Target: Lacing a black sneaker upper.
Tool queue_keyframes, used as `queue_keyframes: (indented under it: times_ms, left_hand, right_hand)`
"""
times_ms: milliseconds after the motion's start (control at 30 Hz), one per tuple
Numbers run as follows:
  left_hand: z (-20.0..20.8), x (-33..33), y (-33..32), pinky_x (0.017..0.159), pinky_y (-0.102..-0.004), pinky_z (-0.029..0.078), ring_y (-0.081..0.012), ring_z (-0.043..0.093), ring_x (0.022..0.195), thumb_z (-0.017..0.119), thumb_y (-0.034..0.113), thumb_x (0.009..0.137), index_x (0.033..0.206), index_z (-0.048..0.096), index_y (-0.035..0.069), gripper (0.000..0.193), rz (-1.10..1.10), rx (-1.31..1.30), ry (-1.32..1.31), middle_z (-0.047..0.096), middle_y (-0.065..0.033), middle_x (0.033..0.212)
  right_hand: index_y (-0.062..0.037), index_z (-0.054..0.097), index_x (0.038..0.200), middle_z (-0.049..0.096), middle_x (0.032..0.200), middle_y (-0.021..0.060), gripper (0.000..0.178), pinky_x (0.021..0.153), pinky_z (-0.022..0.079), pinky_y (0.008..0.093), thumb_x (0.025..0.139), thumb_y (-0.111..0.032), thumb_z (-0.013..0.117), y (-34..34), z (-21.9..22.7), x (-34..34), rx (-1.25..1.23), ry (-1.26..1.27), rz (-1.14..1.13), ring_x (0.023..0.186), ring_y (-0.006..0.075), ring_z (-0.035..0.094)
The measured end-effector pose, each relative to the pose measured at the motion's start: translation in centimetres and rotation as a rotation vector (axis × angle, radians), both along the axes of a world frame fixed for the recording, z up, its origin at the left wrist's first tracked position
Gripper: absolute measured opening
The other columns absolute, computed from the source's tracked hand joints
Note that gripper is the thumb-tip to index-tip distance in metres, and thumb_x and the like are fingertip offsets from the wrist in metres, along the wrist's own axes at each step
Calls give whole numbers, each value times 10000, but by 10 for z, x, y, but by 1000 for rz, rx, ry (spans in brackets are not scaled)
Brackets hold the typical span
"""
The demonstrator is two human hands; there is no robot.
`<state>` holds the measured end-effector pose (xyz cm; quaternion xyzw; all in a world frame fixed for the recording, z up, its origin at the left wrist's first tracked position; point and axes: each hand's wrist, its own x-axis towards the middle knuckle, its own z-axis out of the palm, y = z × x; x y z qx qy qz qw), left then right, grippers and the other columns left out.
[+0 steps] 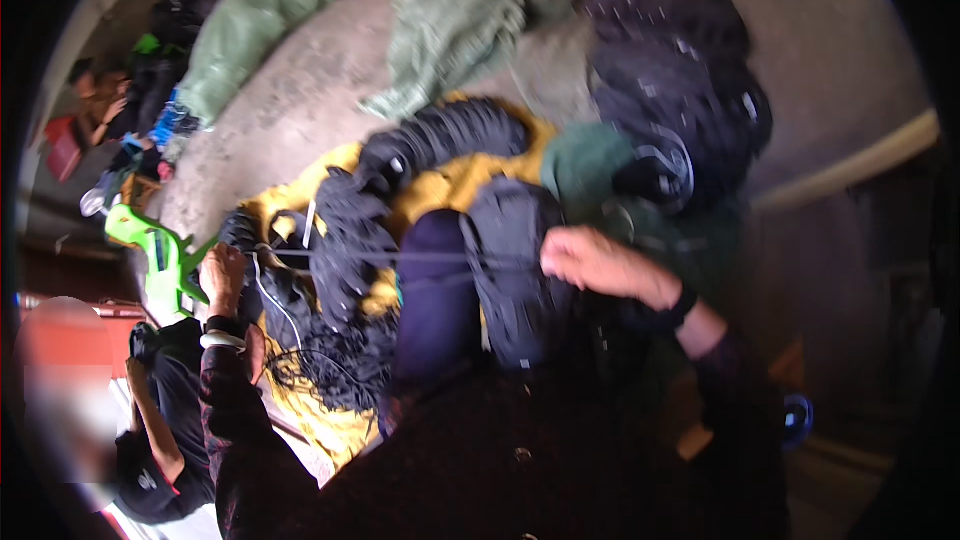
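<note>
A thin dark cord (pixel 400 256) stretches nearly level between my two hands. My left hand (pixel 222 278) is closed on its left end, beside a bright green plastic piece (pixel 160 258). At the other end, my right hand (pixel 592 262) pinches the cord, its fingers curled and slightly blurred. Below the right hand's fingers lies a bulky black fabric bundle (pixel 520 305), next to my dark-clad knee (pixel 437 290). Under the cord, more ribbed black bundles (pixel 345 235) rest on a yellow sheet (pixel 420 195). A tangled heap of black cords (pixel 345 365) sits nearer to me.
Large black bundles (pixel 680 80) are piled at the far right, beside dark green cloth (pixel 585 165). Pale green sacks (pixel 450 25) lie on the concrete floor (pixel 270 95). Close on my left is another person in a black shirt (pixel 175 420); someone else is farther off.
</note>
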<state>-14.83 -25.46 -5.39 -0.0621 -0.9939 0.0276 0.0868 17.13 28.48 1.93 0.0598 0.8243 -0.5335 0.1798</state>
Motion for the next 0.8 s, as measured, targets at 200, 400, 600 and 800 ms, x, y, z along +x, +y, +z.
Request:
queue_keyframes:
  times_ms: [200, 400, 600, 800]
  left_hand:
    - [-17, 61, 83, 799, -427, 552, -323, 698, 907, 714, 260, 833, 924, 773, 167, 142, -395, 118, -390, 711, -111, 949]
    - [27, 129, 207, 844, -375, 551, -289, 686, 955, 707, 55, 867, 1004, 754, 102, 152, -766, 563, -391, 697, -105, 1006]
    - [62, 167, 269, 932, -399, 502, -323, 649, 1019, 721, 61, 855, 1021, 695, 47, 169, -1036, 684, -476, 687, -131, 1006]
    - [58, 169, 283, 756, -352, 527, -226, 674, 871, 747, 110, 890, 1016, 656, 37, 171, -1005, 642, -675, 692, -103, 928]
  right_hand:
    - [4, 634, 983, 654, 838, 34, 125, 655, 508, 290, 964, -105, 577, 10, 13, 1, 46, 4, -29, 716, 102, 601]
    - [-25, 585, 975, 596, 850, 53, 82, 733, 513, 331, 948, -32, 507, 5, 18, 12, 29, 37, -30, 751, 154, 591]
    - [-31, 631, 963, 617, 915, 113, 92, 833, 515, 397, 943, -60, 546, 1, 14, 20, 343, 402, 143, 906, 285, 628]
    - [-34, 651, 910, 550, 1026, 107, 72, 840, 502, 395, 875, -73, 700, -9, 27, 27, 502, 378, 159, 959, 299, 607]
